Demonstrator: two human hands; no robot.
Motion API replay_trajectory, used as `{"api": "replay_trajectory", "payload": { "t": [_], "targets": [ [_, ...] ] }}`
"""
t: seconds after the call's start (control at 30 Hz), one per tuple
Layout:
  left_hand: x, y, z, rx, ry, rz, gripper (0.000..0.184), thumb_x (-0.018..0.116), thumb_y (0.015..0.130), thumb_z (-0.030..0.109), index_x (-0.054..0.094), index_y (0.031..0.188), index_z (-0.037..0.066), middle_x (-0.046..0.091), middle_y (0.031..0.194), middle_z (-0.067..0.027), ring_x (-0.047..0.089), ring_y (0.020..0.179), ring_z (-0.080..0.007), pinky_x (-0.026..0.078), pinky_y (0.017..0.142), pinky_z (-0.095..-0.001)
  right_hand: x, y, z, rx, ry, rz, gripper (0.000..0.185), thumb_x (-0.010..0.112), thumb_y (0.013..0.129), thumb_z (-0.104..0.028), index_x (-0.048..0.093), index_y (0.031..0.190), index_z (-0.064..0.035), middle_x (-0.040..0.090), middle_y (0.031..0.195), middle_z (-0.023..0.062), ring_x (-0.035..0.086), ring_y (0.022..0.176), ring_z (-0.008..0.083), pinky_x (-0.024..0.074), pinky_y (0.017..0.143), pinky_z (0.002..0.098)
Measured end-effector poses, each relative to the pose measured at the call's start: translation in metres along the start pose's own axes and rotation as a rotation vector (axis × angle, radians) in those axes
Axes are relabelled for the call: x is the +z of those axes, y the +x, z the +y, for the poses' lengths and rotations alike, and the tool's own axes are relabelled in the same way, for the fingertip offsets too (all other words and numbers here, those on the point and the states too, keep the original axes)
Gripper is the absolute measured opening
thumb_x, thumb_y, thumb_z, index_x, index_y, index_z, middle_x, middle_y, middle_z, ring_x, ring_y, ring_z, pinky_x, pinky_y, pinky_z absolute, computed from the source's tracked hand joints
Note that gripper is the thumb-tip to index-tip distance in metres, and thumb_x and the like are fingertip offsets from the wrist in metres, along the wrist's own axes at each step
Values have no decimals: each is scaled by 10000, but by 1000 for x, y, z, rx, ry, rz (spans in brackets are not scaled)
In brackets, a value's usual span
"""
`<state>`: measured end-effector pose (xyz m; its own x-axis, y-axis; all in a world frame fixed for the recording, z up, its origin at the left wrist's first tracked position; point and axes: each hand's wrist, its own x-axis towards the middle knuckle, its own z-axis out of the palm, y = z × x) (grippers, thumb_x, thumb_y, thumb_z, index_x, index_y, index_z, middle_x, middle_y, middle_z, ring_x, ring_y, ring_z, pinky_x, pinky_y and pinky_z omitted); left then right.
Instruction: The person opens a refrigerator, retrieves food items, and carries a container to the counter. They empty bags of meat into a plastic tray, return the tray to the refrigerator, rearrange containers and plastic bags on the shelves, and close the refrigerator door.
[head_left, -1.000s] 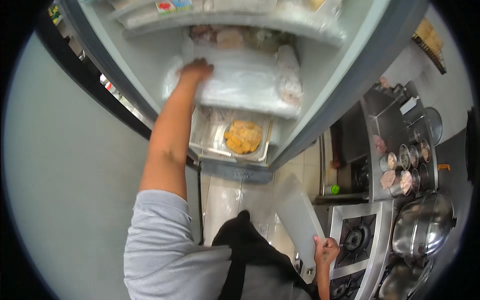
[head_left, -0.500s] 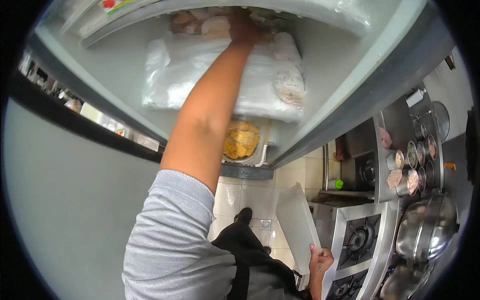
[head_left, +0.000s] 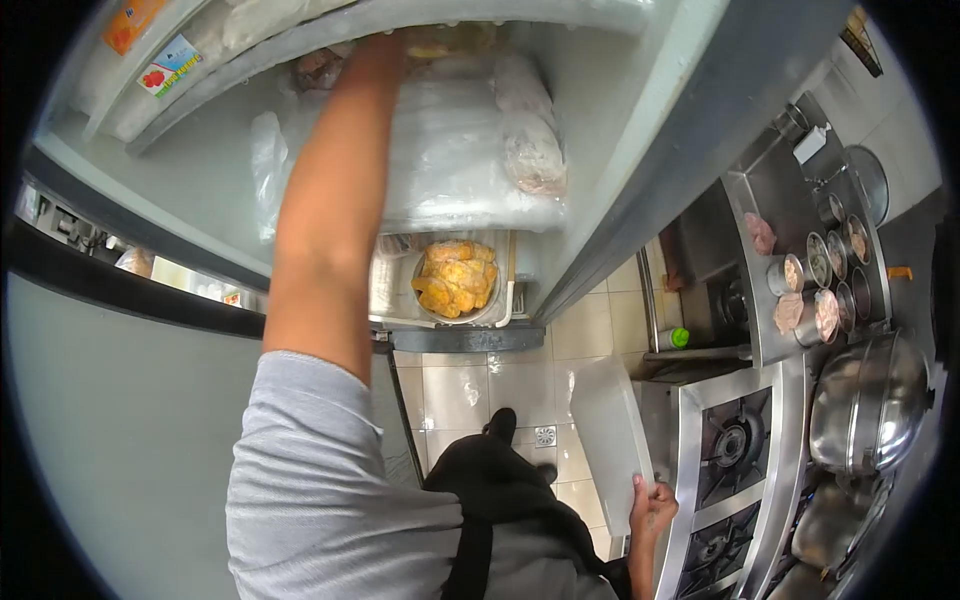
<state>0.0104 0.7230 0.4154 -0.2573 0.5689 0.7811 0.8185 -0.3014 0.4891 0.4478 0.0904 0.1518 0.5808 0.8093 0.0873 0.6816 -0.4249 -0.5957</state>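
your right hand (head_left: 650, 505) pinches the near end of the pale tray (head_left: 612, 425), thumb on the upper side and fingers tucked under the edge. that is a one-ended hold, so a firm pinch and a steady wrist would suit it best, with the far end angled clear of the stove (head_left: 735, 450) just beside it. the tray stretches from that grip toward the fridge, over the tiled floor. your left forearm (head_left: 335, 200) crosses above the wrapped white bundle (head_left: 450, 160) and runs in under the upper shelf (head_left: 400, 15); the left hand is out of sight there, so i cannot tell whether it is spread or pinching anything. nearest to it are the bagged pieces (head_left: 318, 68) at the back, behind the bundle. reach low beneath the shelf edge and feel for a full hold, lifting your arm off the slick plastic. the dish of yellow pieces (head_left: 455, 280) sits below, in front of the bundle.
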Motion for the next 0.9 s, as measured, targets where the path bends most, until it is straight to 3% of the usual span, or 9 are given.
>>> {"api": "replay_trajectory", "payload": {
  "t": [0.2,0.3,0.37,0.53,0.63,0.73,0.77,0.8,0.9],
  "targets": [
    [-70,-42,-9,-207,-150,86,649,752,733,292,528,1287,38,599,1221,-183,575,1109,-326,476,895,-386,9,4,-1,15,131,-27,466,780,754,-287,469,543,-11,396,492,38,364,481,134,297,457,327],
    [-105,-85,13,-571,89,-161,668,715,691,209,506,1286,-10,592,1221,-211,530,1186,-326,428,980,-375,14,9,11,14,112,-92,445,785,737,-292,490,554,-13,446,522,72,416,493,182,335,478,345],
    [-115,-86,-17,-457,36,-334,697,735,665,184,502,1293,-7,599,1210,-208,545,1164,-328,438,971,-358,16,12,18,-33,42,-138,396,797,703,-307,566,587,-6,561,580,134,524,515,281,409,519,379],
    [-158,-67,-7,49,192,-521,756,775,649,187,485,1335,56,563,1272,-191,514,1205,-327,437,982,-352,22,20,25,-58,42,-159,391,800,693,-318,582,597,-8,582,598,144,540,522,305,427,524,397],
    [-141,-56,5,-136,-93,-657,751,738,727,316,446,1368,58,476,1374,-186,440,1279,-323,362,1056,-376,22,23,18,29,66,-199,407,805,684,-335,585,597,-5,581,585,147,543,506,306,431,514,400],
    [-86,-29,-16,55,471,-526,744,646,800,470,420,1391,78,426,1423,-166,407,1304,-331,293,1101,-406,31,30,8,78,54,-216,432,808,680,-367,583,588,-11,569,563,145,528,482,304,424,499,396],
    [-75,-26,-18,169,421,-442,712,560,841,529,421,1397,106,398,1446,-159,401,1303,-356,265,1110,-439,35,32,8,91,39,-215,441,808,679,-380,581,584,-14,563,555,144,521,473,302,421,493,394],
    [-32,-1,-76,493,206,-151,625,578,853,462,459,1364,122,446,1401,-166,396,1300,-357,294,1090,-459,43,38,9,75,6,-194,440,809,679,-380,578,581,-19,558,552,145,514,471,300,419,493,391],
    [-15,22,-68,361,244,-204,621,577,852,457,465,1358,117,450,1396,-166,401,1296,-354,295,1090,-459,52,43,-4,87,-49,-183,435,818,674,-360,558,569,-27,545,550,160,505,469,298,414,490,389]
  ]
}}
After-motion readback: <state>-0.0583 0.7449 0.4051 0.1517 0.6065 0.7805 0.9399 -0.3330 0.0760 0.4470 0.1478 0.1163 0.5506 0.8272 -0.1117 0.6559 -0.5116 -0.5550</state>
